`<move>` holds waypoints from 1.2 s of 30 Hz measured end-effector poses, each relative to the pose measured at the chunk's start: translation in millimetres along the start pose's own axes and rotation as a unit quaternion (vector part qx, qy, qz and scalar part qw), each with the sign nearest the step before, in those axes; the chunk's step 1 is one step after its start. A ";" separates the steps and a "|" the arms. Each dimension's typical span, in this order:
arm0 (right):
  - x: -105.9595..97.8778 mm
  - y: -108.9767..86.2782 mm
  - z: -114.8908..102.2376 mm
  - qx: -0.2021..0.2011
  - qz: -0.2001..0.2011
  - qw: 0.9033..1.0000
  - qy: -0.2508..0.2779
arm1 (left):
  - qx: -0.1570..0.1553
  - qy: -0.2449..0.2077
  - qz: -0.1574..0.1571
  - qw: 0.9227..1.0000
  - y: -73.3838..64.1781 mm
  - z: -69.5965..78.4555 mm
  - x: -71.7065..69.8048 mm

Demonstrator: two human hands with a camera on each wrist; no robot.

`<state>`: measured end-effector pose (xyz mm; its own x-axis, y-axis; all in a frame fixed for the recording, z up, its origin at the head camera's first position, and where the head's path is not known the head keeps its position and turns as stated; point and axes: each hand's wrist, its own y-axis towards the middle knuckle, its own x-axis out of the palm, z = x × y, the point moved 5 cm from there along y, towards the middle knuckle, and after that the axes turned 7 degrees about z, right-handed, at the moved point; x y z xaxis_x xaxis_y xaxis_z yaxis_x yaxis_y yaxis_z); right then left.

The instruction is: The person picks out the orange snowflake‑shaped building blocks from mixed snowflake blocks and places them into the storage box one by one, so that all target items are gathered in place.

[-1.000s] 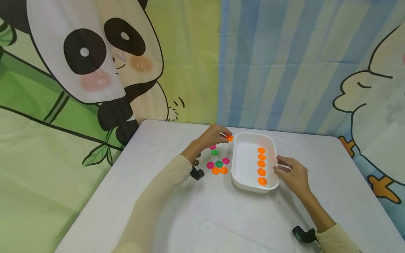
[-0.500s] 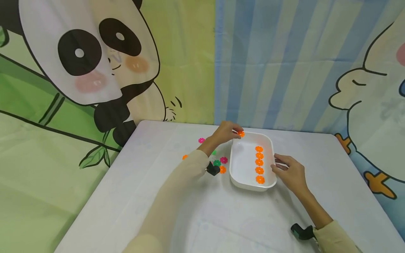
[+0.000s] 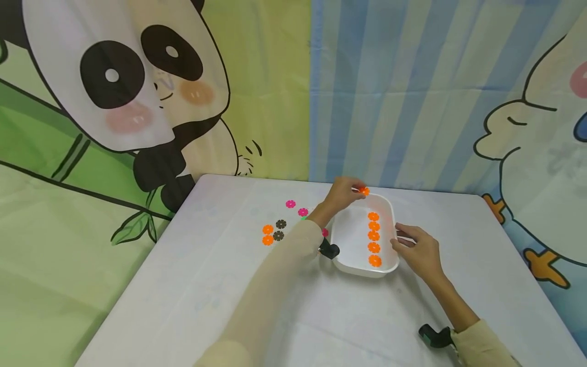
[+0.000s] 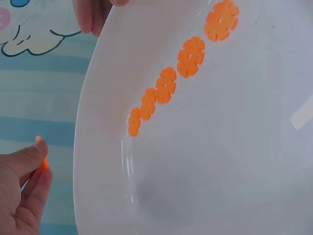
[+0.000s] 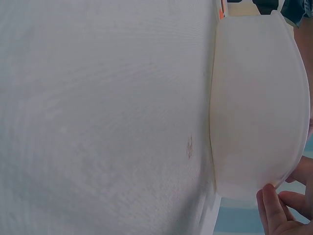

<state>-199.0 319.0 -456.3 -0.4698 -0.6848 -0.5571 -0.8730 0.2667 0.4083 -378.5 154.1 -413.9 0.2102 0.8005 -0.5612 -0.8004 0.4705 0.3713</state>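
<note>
My left hand [image 3: 343, 194] pinches an orange flower-shaped plastic disc [image 3: 365, 191] between thumb and fingertips, over the far end of a white tub [image 3: 350, 234]. In the left wrist view the disc [image 4: 45, 163] shows edge-on outside the tub's rim. Several like orange discs [image 3: 373, 236] form a row along the right side of the tub's floor. My right hand [image 3: 421, 255] holds the tub's right rim. Its fingertips press the outer wall [image 5: 259, 107] near the rim in the right wrist view.
Left of the tub, loose flower discs lie on the white table [image 3: 183, 285]: orange [image 3: 268, 230], dark brown [image 3: 281, 224] and pink [image 3: 291, 204]. My left forearm covers others. A curtain [image 3: 270, 92] with cartoon prints hangs behind the table.
My left hand has carried the orange disc rightward, from beside the tub to over its far end. The right hand stays at the rim. The head view has shifted slightly.
</note>
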 end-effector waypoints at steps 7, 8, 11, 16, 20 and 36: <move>0.4 0.8 3.0 0.004 -0.003 1.000 0.005 | 0.023 0.006 0.027 0.999 -3.5 3.3 15.0; 0.4 0.9 2.9 0.002 -0.002 1.000 0.007 | 0.024 0.015 0.026 0.999 -4.6 3.0 16.6; 1.1 1.0 3.5 0.002 -0.002 1.000 0.007 | 0.022 0.040 0.015 0.999 -6.6 -0.5 22.0; 1.9 0.9 3.6 0.010 0.001 1.000 0.004 | 0.027 0.081 -0.016 0.996 -7.0 -9.4 28.7; 1.6 1.2 3.7 0.009 0.004 1.000 0.008 | 0.038 0.140 -0.055 0.988 -7.2 -14.4 32.3; 0.5 2.6 1.5 0.014 0.002 1.000 0.013 | 0.017 0.282 -0.166 0.945 -4.1 -24.6 53.9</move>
<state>-201.7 320.5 -456.6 -0.4700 -0.7012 -0.5362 -0.8745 0.2878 0.3903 -377.7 186.2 -463.9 0.1063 0.2852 -0.9525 -0.7226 0.6802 0.1231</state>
